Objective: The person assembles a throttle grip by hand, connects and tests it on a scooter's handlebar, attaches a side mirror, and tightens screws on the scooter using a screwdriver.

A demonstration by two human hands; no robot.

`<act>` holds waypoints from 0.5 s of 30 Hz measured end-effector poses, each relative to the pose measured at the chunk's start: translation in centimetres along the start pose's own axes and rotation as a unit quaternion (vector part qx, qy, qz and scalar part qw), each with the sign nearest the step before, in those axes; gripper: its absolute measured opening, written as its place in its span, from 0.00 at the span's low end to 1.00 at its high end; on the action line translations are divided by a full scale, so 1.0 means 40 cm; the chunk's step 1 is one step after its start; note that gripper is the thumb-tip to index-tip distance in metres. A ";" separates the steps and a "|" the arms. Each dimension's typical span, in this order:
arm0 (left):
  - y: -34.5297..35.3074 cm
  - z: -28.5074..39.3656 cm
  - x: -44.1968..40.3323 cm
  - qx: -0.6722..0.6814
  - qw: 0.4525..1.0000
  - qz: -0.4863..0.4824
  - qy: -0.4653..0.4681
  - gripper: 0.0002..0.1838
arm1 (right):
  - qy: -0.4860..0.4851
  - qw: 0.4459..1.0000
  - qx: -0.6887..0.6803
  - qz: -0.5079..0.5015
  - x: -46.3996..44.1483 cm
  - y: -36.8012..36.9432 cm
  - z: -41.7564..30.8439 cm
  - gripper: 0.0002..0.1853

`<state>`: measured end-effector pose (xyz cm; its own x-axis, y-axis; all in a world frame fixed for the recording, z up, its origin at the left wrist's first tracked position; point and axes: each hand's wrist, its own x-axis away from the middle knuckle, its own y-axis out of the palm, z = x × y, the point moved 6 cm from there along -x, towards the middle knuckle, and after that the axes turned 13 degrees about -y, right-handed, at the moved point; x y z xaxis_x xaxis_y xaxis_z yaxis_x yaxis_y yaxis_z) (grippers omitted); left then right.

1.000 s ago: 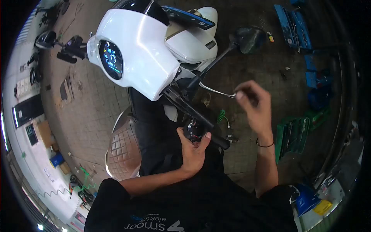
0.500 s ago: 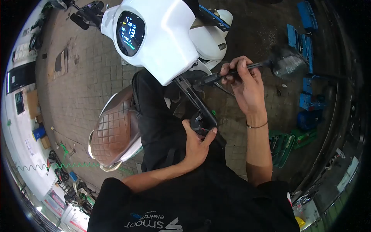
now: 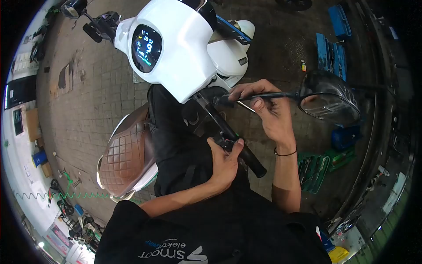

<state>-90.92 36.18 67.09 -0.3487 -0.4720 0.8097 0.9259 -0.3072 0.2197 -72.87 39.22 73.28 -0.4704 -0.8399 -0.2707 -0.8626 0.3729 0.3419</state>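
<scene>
Mirror stem (image 3: 285,94) lies across the right hand (image 3: 276,118), thumb on one side and fingers curled over the other, gripping it; its inner end is beside the handlebar (image 3: 252,160), but from where I stand I can't tell whether it is joined there. Holding it by the stem seems to leave the mirror head (image 3: 329,108) clear of smudging fingers and easy to steer. The left hand (image 3: 225,165) pinches a dark housing (image 3: 226,143) against the handlebar between thumb and forefinger, its other fingertips hidden; that grip looks meant to stop the part sagging away. Off past the right forearm (image 3: 288,176), a green toolbox (image 3: 324,169) is open on the floor (image 3: 101,88), metal tools (image 3: 310,174) inside, too small to name. Farther off, a blue toolbox (image 3: 322,50) stands open too, with a few slim tools (image 3: 337,61) in it.
</scene>
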 end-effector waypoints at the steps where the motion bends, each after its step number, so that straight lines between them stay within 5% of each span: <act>1: -0.012 -0.005 0.003 -0.001 1.000 -0.003 -0.001 0.26 | -0.001 1.000 0.003 0.002 0.008 0.006 0.003 0.23; 7: -0.027 -0.012 -0.015 0.019 0.999 -0.011 0.025 0.25 | -0.087 0.996 0.004 0.020 0.031 -0.007 -0.024 0.23; 9: -0.040 -0.027 -0.020 0.000 1.000 -0.015 0.006 0.26 | -0.184 0.980 0.067 0.035 0.025 -0.027 -0.086 0.24; 13: -0.035 -0.019 -0.017 0.049 0.998 -0.037 0.008 0.26 | -0.235 0.961 0.049 0.136 0.055 -0.109 -0.206 0.20; 15: -0.047 -0.048 -0.030 0.066 0.993 -0.074 -0.058 0.22 | -0.237 0.959 0.011 0.153 0.103 -0.174 -0.243 0.21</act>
<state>-92.54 35.75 64.68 -0.4701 -0.3288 0.8191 0.8796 -0.2517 0.4037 -66.98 29.32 78.54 -0.7297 -0.4174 -0.5415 -0.6716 0.5863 0.4531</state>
